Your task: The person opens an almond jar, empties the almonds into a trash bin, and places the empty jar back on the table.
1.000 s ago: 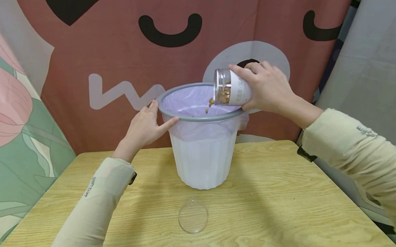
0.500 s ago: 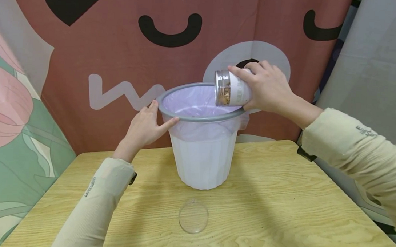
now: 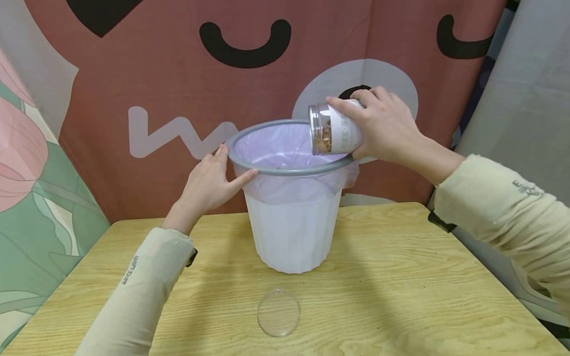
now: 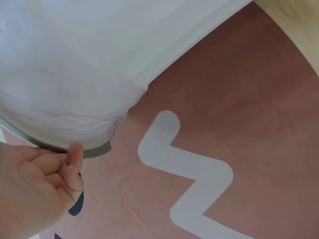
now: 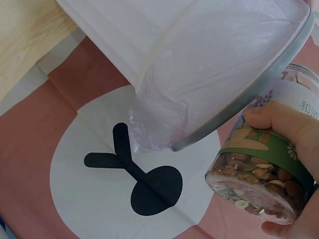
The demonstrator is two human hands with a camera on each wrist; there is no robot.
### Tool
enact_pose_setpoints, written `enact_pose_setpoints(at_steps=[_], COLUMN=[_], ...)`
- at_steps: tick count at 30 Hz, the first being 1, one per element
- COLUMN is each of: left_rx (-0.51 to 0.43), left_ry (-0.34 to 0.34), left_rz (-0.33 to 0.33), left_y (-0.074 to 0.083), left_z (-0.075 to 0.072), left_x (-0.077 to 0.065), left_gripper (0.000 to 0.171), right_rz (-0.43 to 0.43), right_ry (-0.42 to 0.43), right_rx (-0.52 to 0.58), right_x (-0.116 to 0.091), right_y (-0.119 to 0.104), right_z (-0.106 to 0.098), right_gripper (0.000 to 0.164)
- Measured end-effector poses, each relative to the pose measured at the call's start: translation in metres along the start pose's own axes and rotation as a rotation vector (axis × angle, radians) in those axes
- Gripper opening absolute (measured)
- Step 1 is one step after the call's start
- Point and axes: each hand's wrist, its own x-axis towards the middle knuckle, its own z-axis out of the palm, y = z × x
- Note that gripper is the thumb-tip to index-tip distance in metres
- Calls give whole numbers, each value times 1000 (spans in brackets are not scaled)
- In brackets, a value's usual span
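My right hand (image 3: pixel 386 124) grips a clear jar of mixed nuts (image 3: pixel 328 130) with a white paper label. The jar lies tipped on its side, mouth pointing left over the trash can's opening. In the right wrist view, almonds and other nuts (image 5: pixel 264 181) show near its base, above a green band. A white ribbed trash can (image 3: pixel 290 230) stands upright on the table, lined with a thin purplish bag (image 3: pixel 272 143) under a grey rim (image 3: pixel 294 171). My left hand (image 3: pixel 209 183) holds that rim at the left, thumb along the front and fingers farther back.
A clear round lid (image 3: pixel 278 312) lies flat on the wooden table (image 3: pixel 404 287) in front of the trash can. Behind the table hangs a reddish printed curtain (image 3: pixel 175 74), with a grey cloth (image 3: pixel 542 103) at the right.
One second ago a few nuts were falling from the jar's mouth; none show in the air now. The jar's mouth has dipped slightly. My left hand has stayed in place.
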Motion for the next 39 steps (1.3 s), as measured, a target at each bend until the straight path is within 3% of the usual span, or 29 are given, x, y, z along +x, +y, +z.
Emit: enact_pose_setpoints(at_steps=[39], left_rx=[12], left_ry=[5], left_rz=[9], left_y=[-1], left_z=[0], left_x=[1], left_gripper=[101], right_rz=[-12], right_ry=[-26], right_rx=[-27], right_x=[1], right_y=[0], right_z=[0], right_gripper=[96])
